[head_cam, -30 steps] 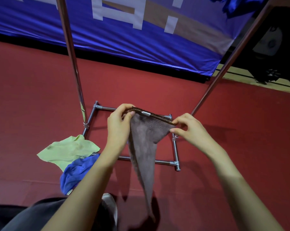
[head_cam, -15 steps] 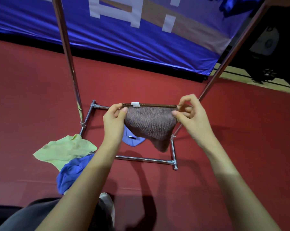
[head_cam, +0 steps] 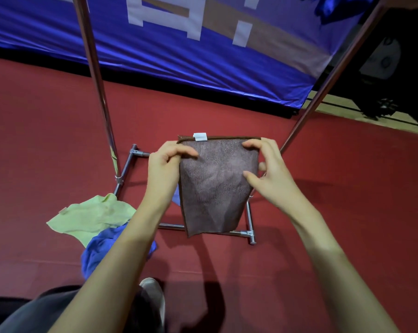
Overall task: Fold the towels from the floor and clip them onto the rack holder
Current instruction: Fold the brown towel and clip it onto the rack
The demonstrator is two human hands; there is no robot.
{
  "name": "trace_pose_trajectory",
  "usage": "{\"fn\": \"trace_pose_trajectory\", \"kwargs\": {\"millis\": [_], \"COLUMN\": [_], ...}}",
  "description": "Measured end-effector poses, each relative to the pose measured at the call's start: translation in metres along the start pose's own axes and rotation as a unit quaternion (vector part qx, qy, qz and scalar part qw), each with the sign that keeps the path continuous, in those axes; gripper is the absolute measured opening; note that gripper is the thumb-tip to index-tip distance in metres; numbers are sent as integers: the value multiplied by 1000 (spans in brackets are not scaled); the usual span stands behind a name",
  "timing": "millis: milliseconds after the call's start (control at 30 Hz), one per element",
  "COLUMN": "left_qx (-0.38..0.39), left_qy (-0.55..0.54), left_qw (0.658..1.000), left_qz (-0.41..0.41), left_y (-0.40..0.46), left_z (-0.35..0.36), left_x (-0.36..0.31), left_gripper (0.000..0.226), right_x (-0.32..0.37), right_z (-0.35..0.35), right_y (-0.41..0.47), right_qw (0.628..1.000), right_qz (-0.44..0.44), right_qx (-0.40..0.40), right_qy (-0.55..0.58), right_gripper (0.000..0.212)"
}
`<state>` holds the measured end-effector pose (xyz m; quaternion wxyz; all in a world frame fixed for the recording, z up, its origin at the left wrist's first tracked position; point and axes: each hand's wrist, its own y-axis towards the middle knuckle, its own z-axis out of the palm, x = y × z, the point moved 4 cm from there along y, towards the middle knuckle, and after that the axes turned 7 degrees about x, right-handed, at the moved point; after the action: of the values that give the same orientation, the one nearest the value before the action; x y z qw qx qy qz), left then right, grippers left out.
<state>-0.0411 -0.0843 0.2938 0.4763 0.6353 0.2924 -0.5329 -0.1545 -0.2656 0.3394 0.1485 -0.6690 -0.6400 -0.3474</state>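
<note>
I hold a brown towel (head_cam: 214, 186) in the air in front of me, folded into a flat rectangle with a white tag at its top edge. My left hand (head_cam: 166, 164) pinches its upper left corner. My right hand (head_cam: 267, 169) grips the upper right corner and right side. Below it stands the metal rack (head_cam: 96, 75), whose two poles rise from a tube base on the red floor. A pale green towel (head_cam: 92, 216) and a blue towel (head_cam: 99, 251) lie crumpled on the floor at lower left. Another blue towel peeks out behind my left wrist.
A blue banner (head_cam: 179, 51) with white letters hangs across the back. Dark equipment (head_cam: 395, 68) stands at the far right beyond the red carpet's edge. My shoe (head_cam: 152, 296) and dark trouser leg show at the bottom.
The brown towel hung as a narrow point, then was bunched between my hands. Now it is spread flat and folded, facing me, with both hands on its top corners.
</note>
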Motion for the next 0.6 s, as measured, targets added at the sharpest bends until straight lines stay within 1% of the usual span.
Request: {"fn": "trace_pose_trajectory", "kwargs": {"millis": [67,133,200,233,300,367,433,500,533,600], "left_qx": [42,93,135,148,146,129,139,159,162,140], "left_qy": [29,59,79,84,94,118,178,215,225,240], "left_qw": [998,993,986,983,982,981,970,962,960,959], "left_qz": [21,43,59,66,75,79,88,57,43,47], "left_y": [3,4,3,3,4,6,4,-3,-5,-6], "left_z": [2,6,10,11,12,11,14,20,23,29], "left_x": [-10,-15,-17,-17,-20,-19,-12,-3,-3,-12], "left_gripper": [38,35,46,52,60,64,67,70,70,71], "right_x": [2,4,6,7,7,3,-2,-7,-8,-3], "right_z": [-6,-13,-18,-20,-21,-19,-9,4,8,8], "right_y": [1,2,3,4,3,2,3,1,-1,-3], "right_qw": [999,998,997,997,997,998,1000,994,990,988], "right_qz": [-7,-17,-27,-31,-33,-24,3,66,90,102], "right_qx": [-9,-32,-55,-63,-67,-53,-4,50,49,4], "right_qy": [33,53,48,42,25,20,-9,-77,-95,-118], "right_gripper": [59,48,39,37,41,51,60,66,68,71]}}
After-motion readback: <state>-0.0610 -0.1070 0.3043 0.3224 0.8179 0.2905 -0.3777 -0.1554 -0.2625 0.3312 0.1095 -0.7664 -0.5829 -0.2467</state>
